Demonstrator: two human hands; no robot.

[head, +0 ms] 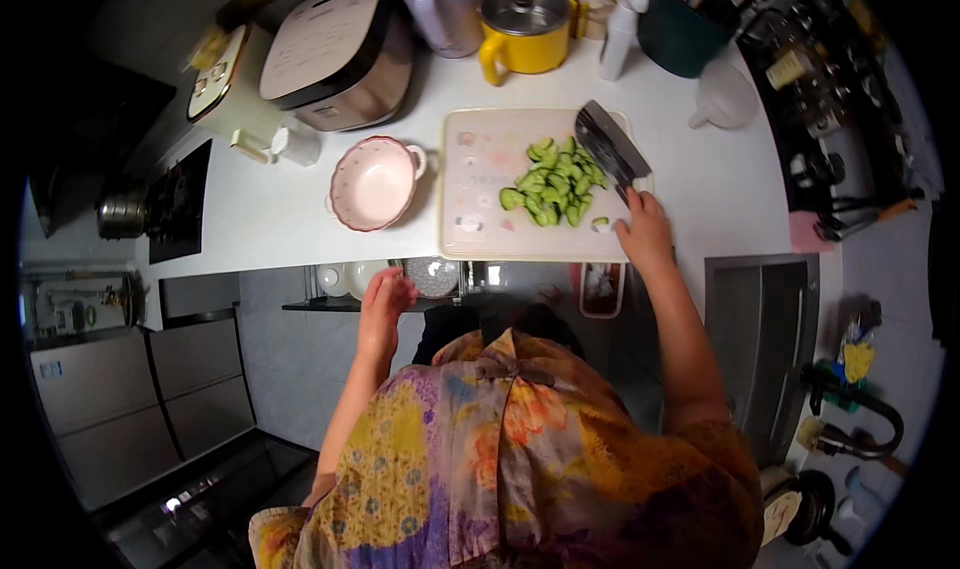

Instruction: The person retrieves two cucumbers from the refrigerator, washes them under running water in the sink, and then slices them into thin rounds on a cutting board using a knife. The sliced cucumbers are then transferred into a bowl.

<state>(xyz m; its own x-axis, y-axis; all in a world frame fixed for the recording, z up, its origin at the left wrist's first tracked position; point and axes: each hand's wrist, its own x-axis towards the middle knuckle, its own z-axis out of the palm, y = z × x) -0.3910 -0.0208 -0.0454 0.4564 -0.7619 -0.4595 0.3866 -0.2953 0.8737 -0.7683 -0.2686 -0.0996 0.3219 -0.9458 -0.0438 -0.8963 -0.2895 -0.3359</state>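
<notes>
My right hand is at the right edge of a pale cutting board, its fingers at the handle end of a cleaver. The dark blade lies over the board's upper right part; whether the fingers are closed around the handle is hard to tell. Left of the blade, cucumber slices form a loose green pile, with one small piece near my fingers. My left hand hangs before the counter's front edge, fingers curled, with no object visible in it. A pink bowl with a scalloped rim and two handles stands left of the board.
Behind the board stand a rice cooker, a lilac jug, a yellow pot with a glass lid, a white spray bottle and a dark green bin. An open drawer with dishes lies below the counter's front edge.
</notes>
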